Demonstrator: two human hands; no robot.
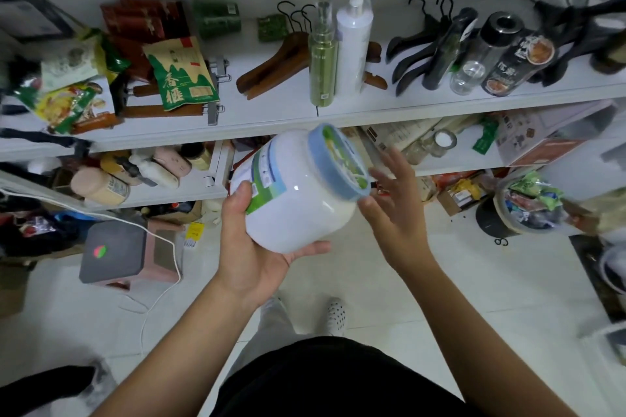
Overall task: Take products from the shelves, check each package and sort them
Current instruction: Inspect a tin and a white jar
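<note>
A big white plastic jar with a blue lid and a green and blue label lies tilted in front of the shelves, lid pointing up and to the right. My left hand holds it from underneath, thumb on the label and fingers cupped round its base. My right hand is beside the lid with fingers spread; its fingertips are at the lid's rim, and I cannot tell if they touch. The upper shelf carries snack bags, bottles and hangers.
On the upper shelf stand a green spray bottle and a white pump bottle; a green snack bag lies at left. The lower shelf holds bottles and packets. A grey box and a full black bin sit on the floor.
</note>
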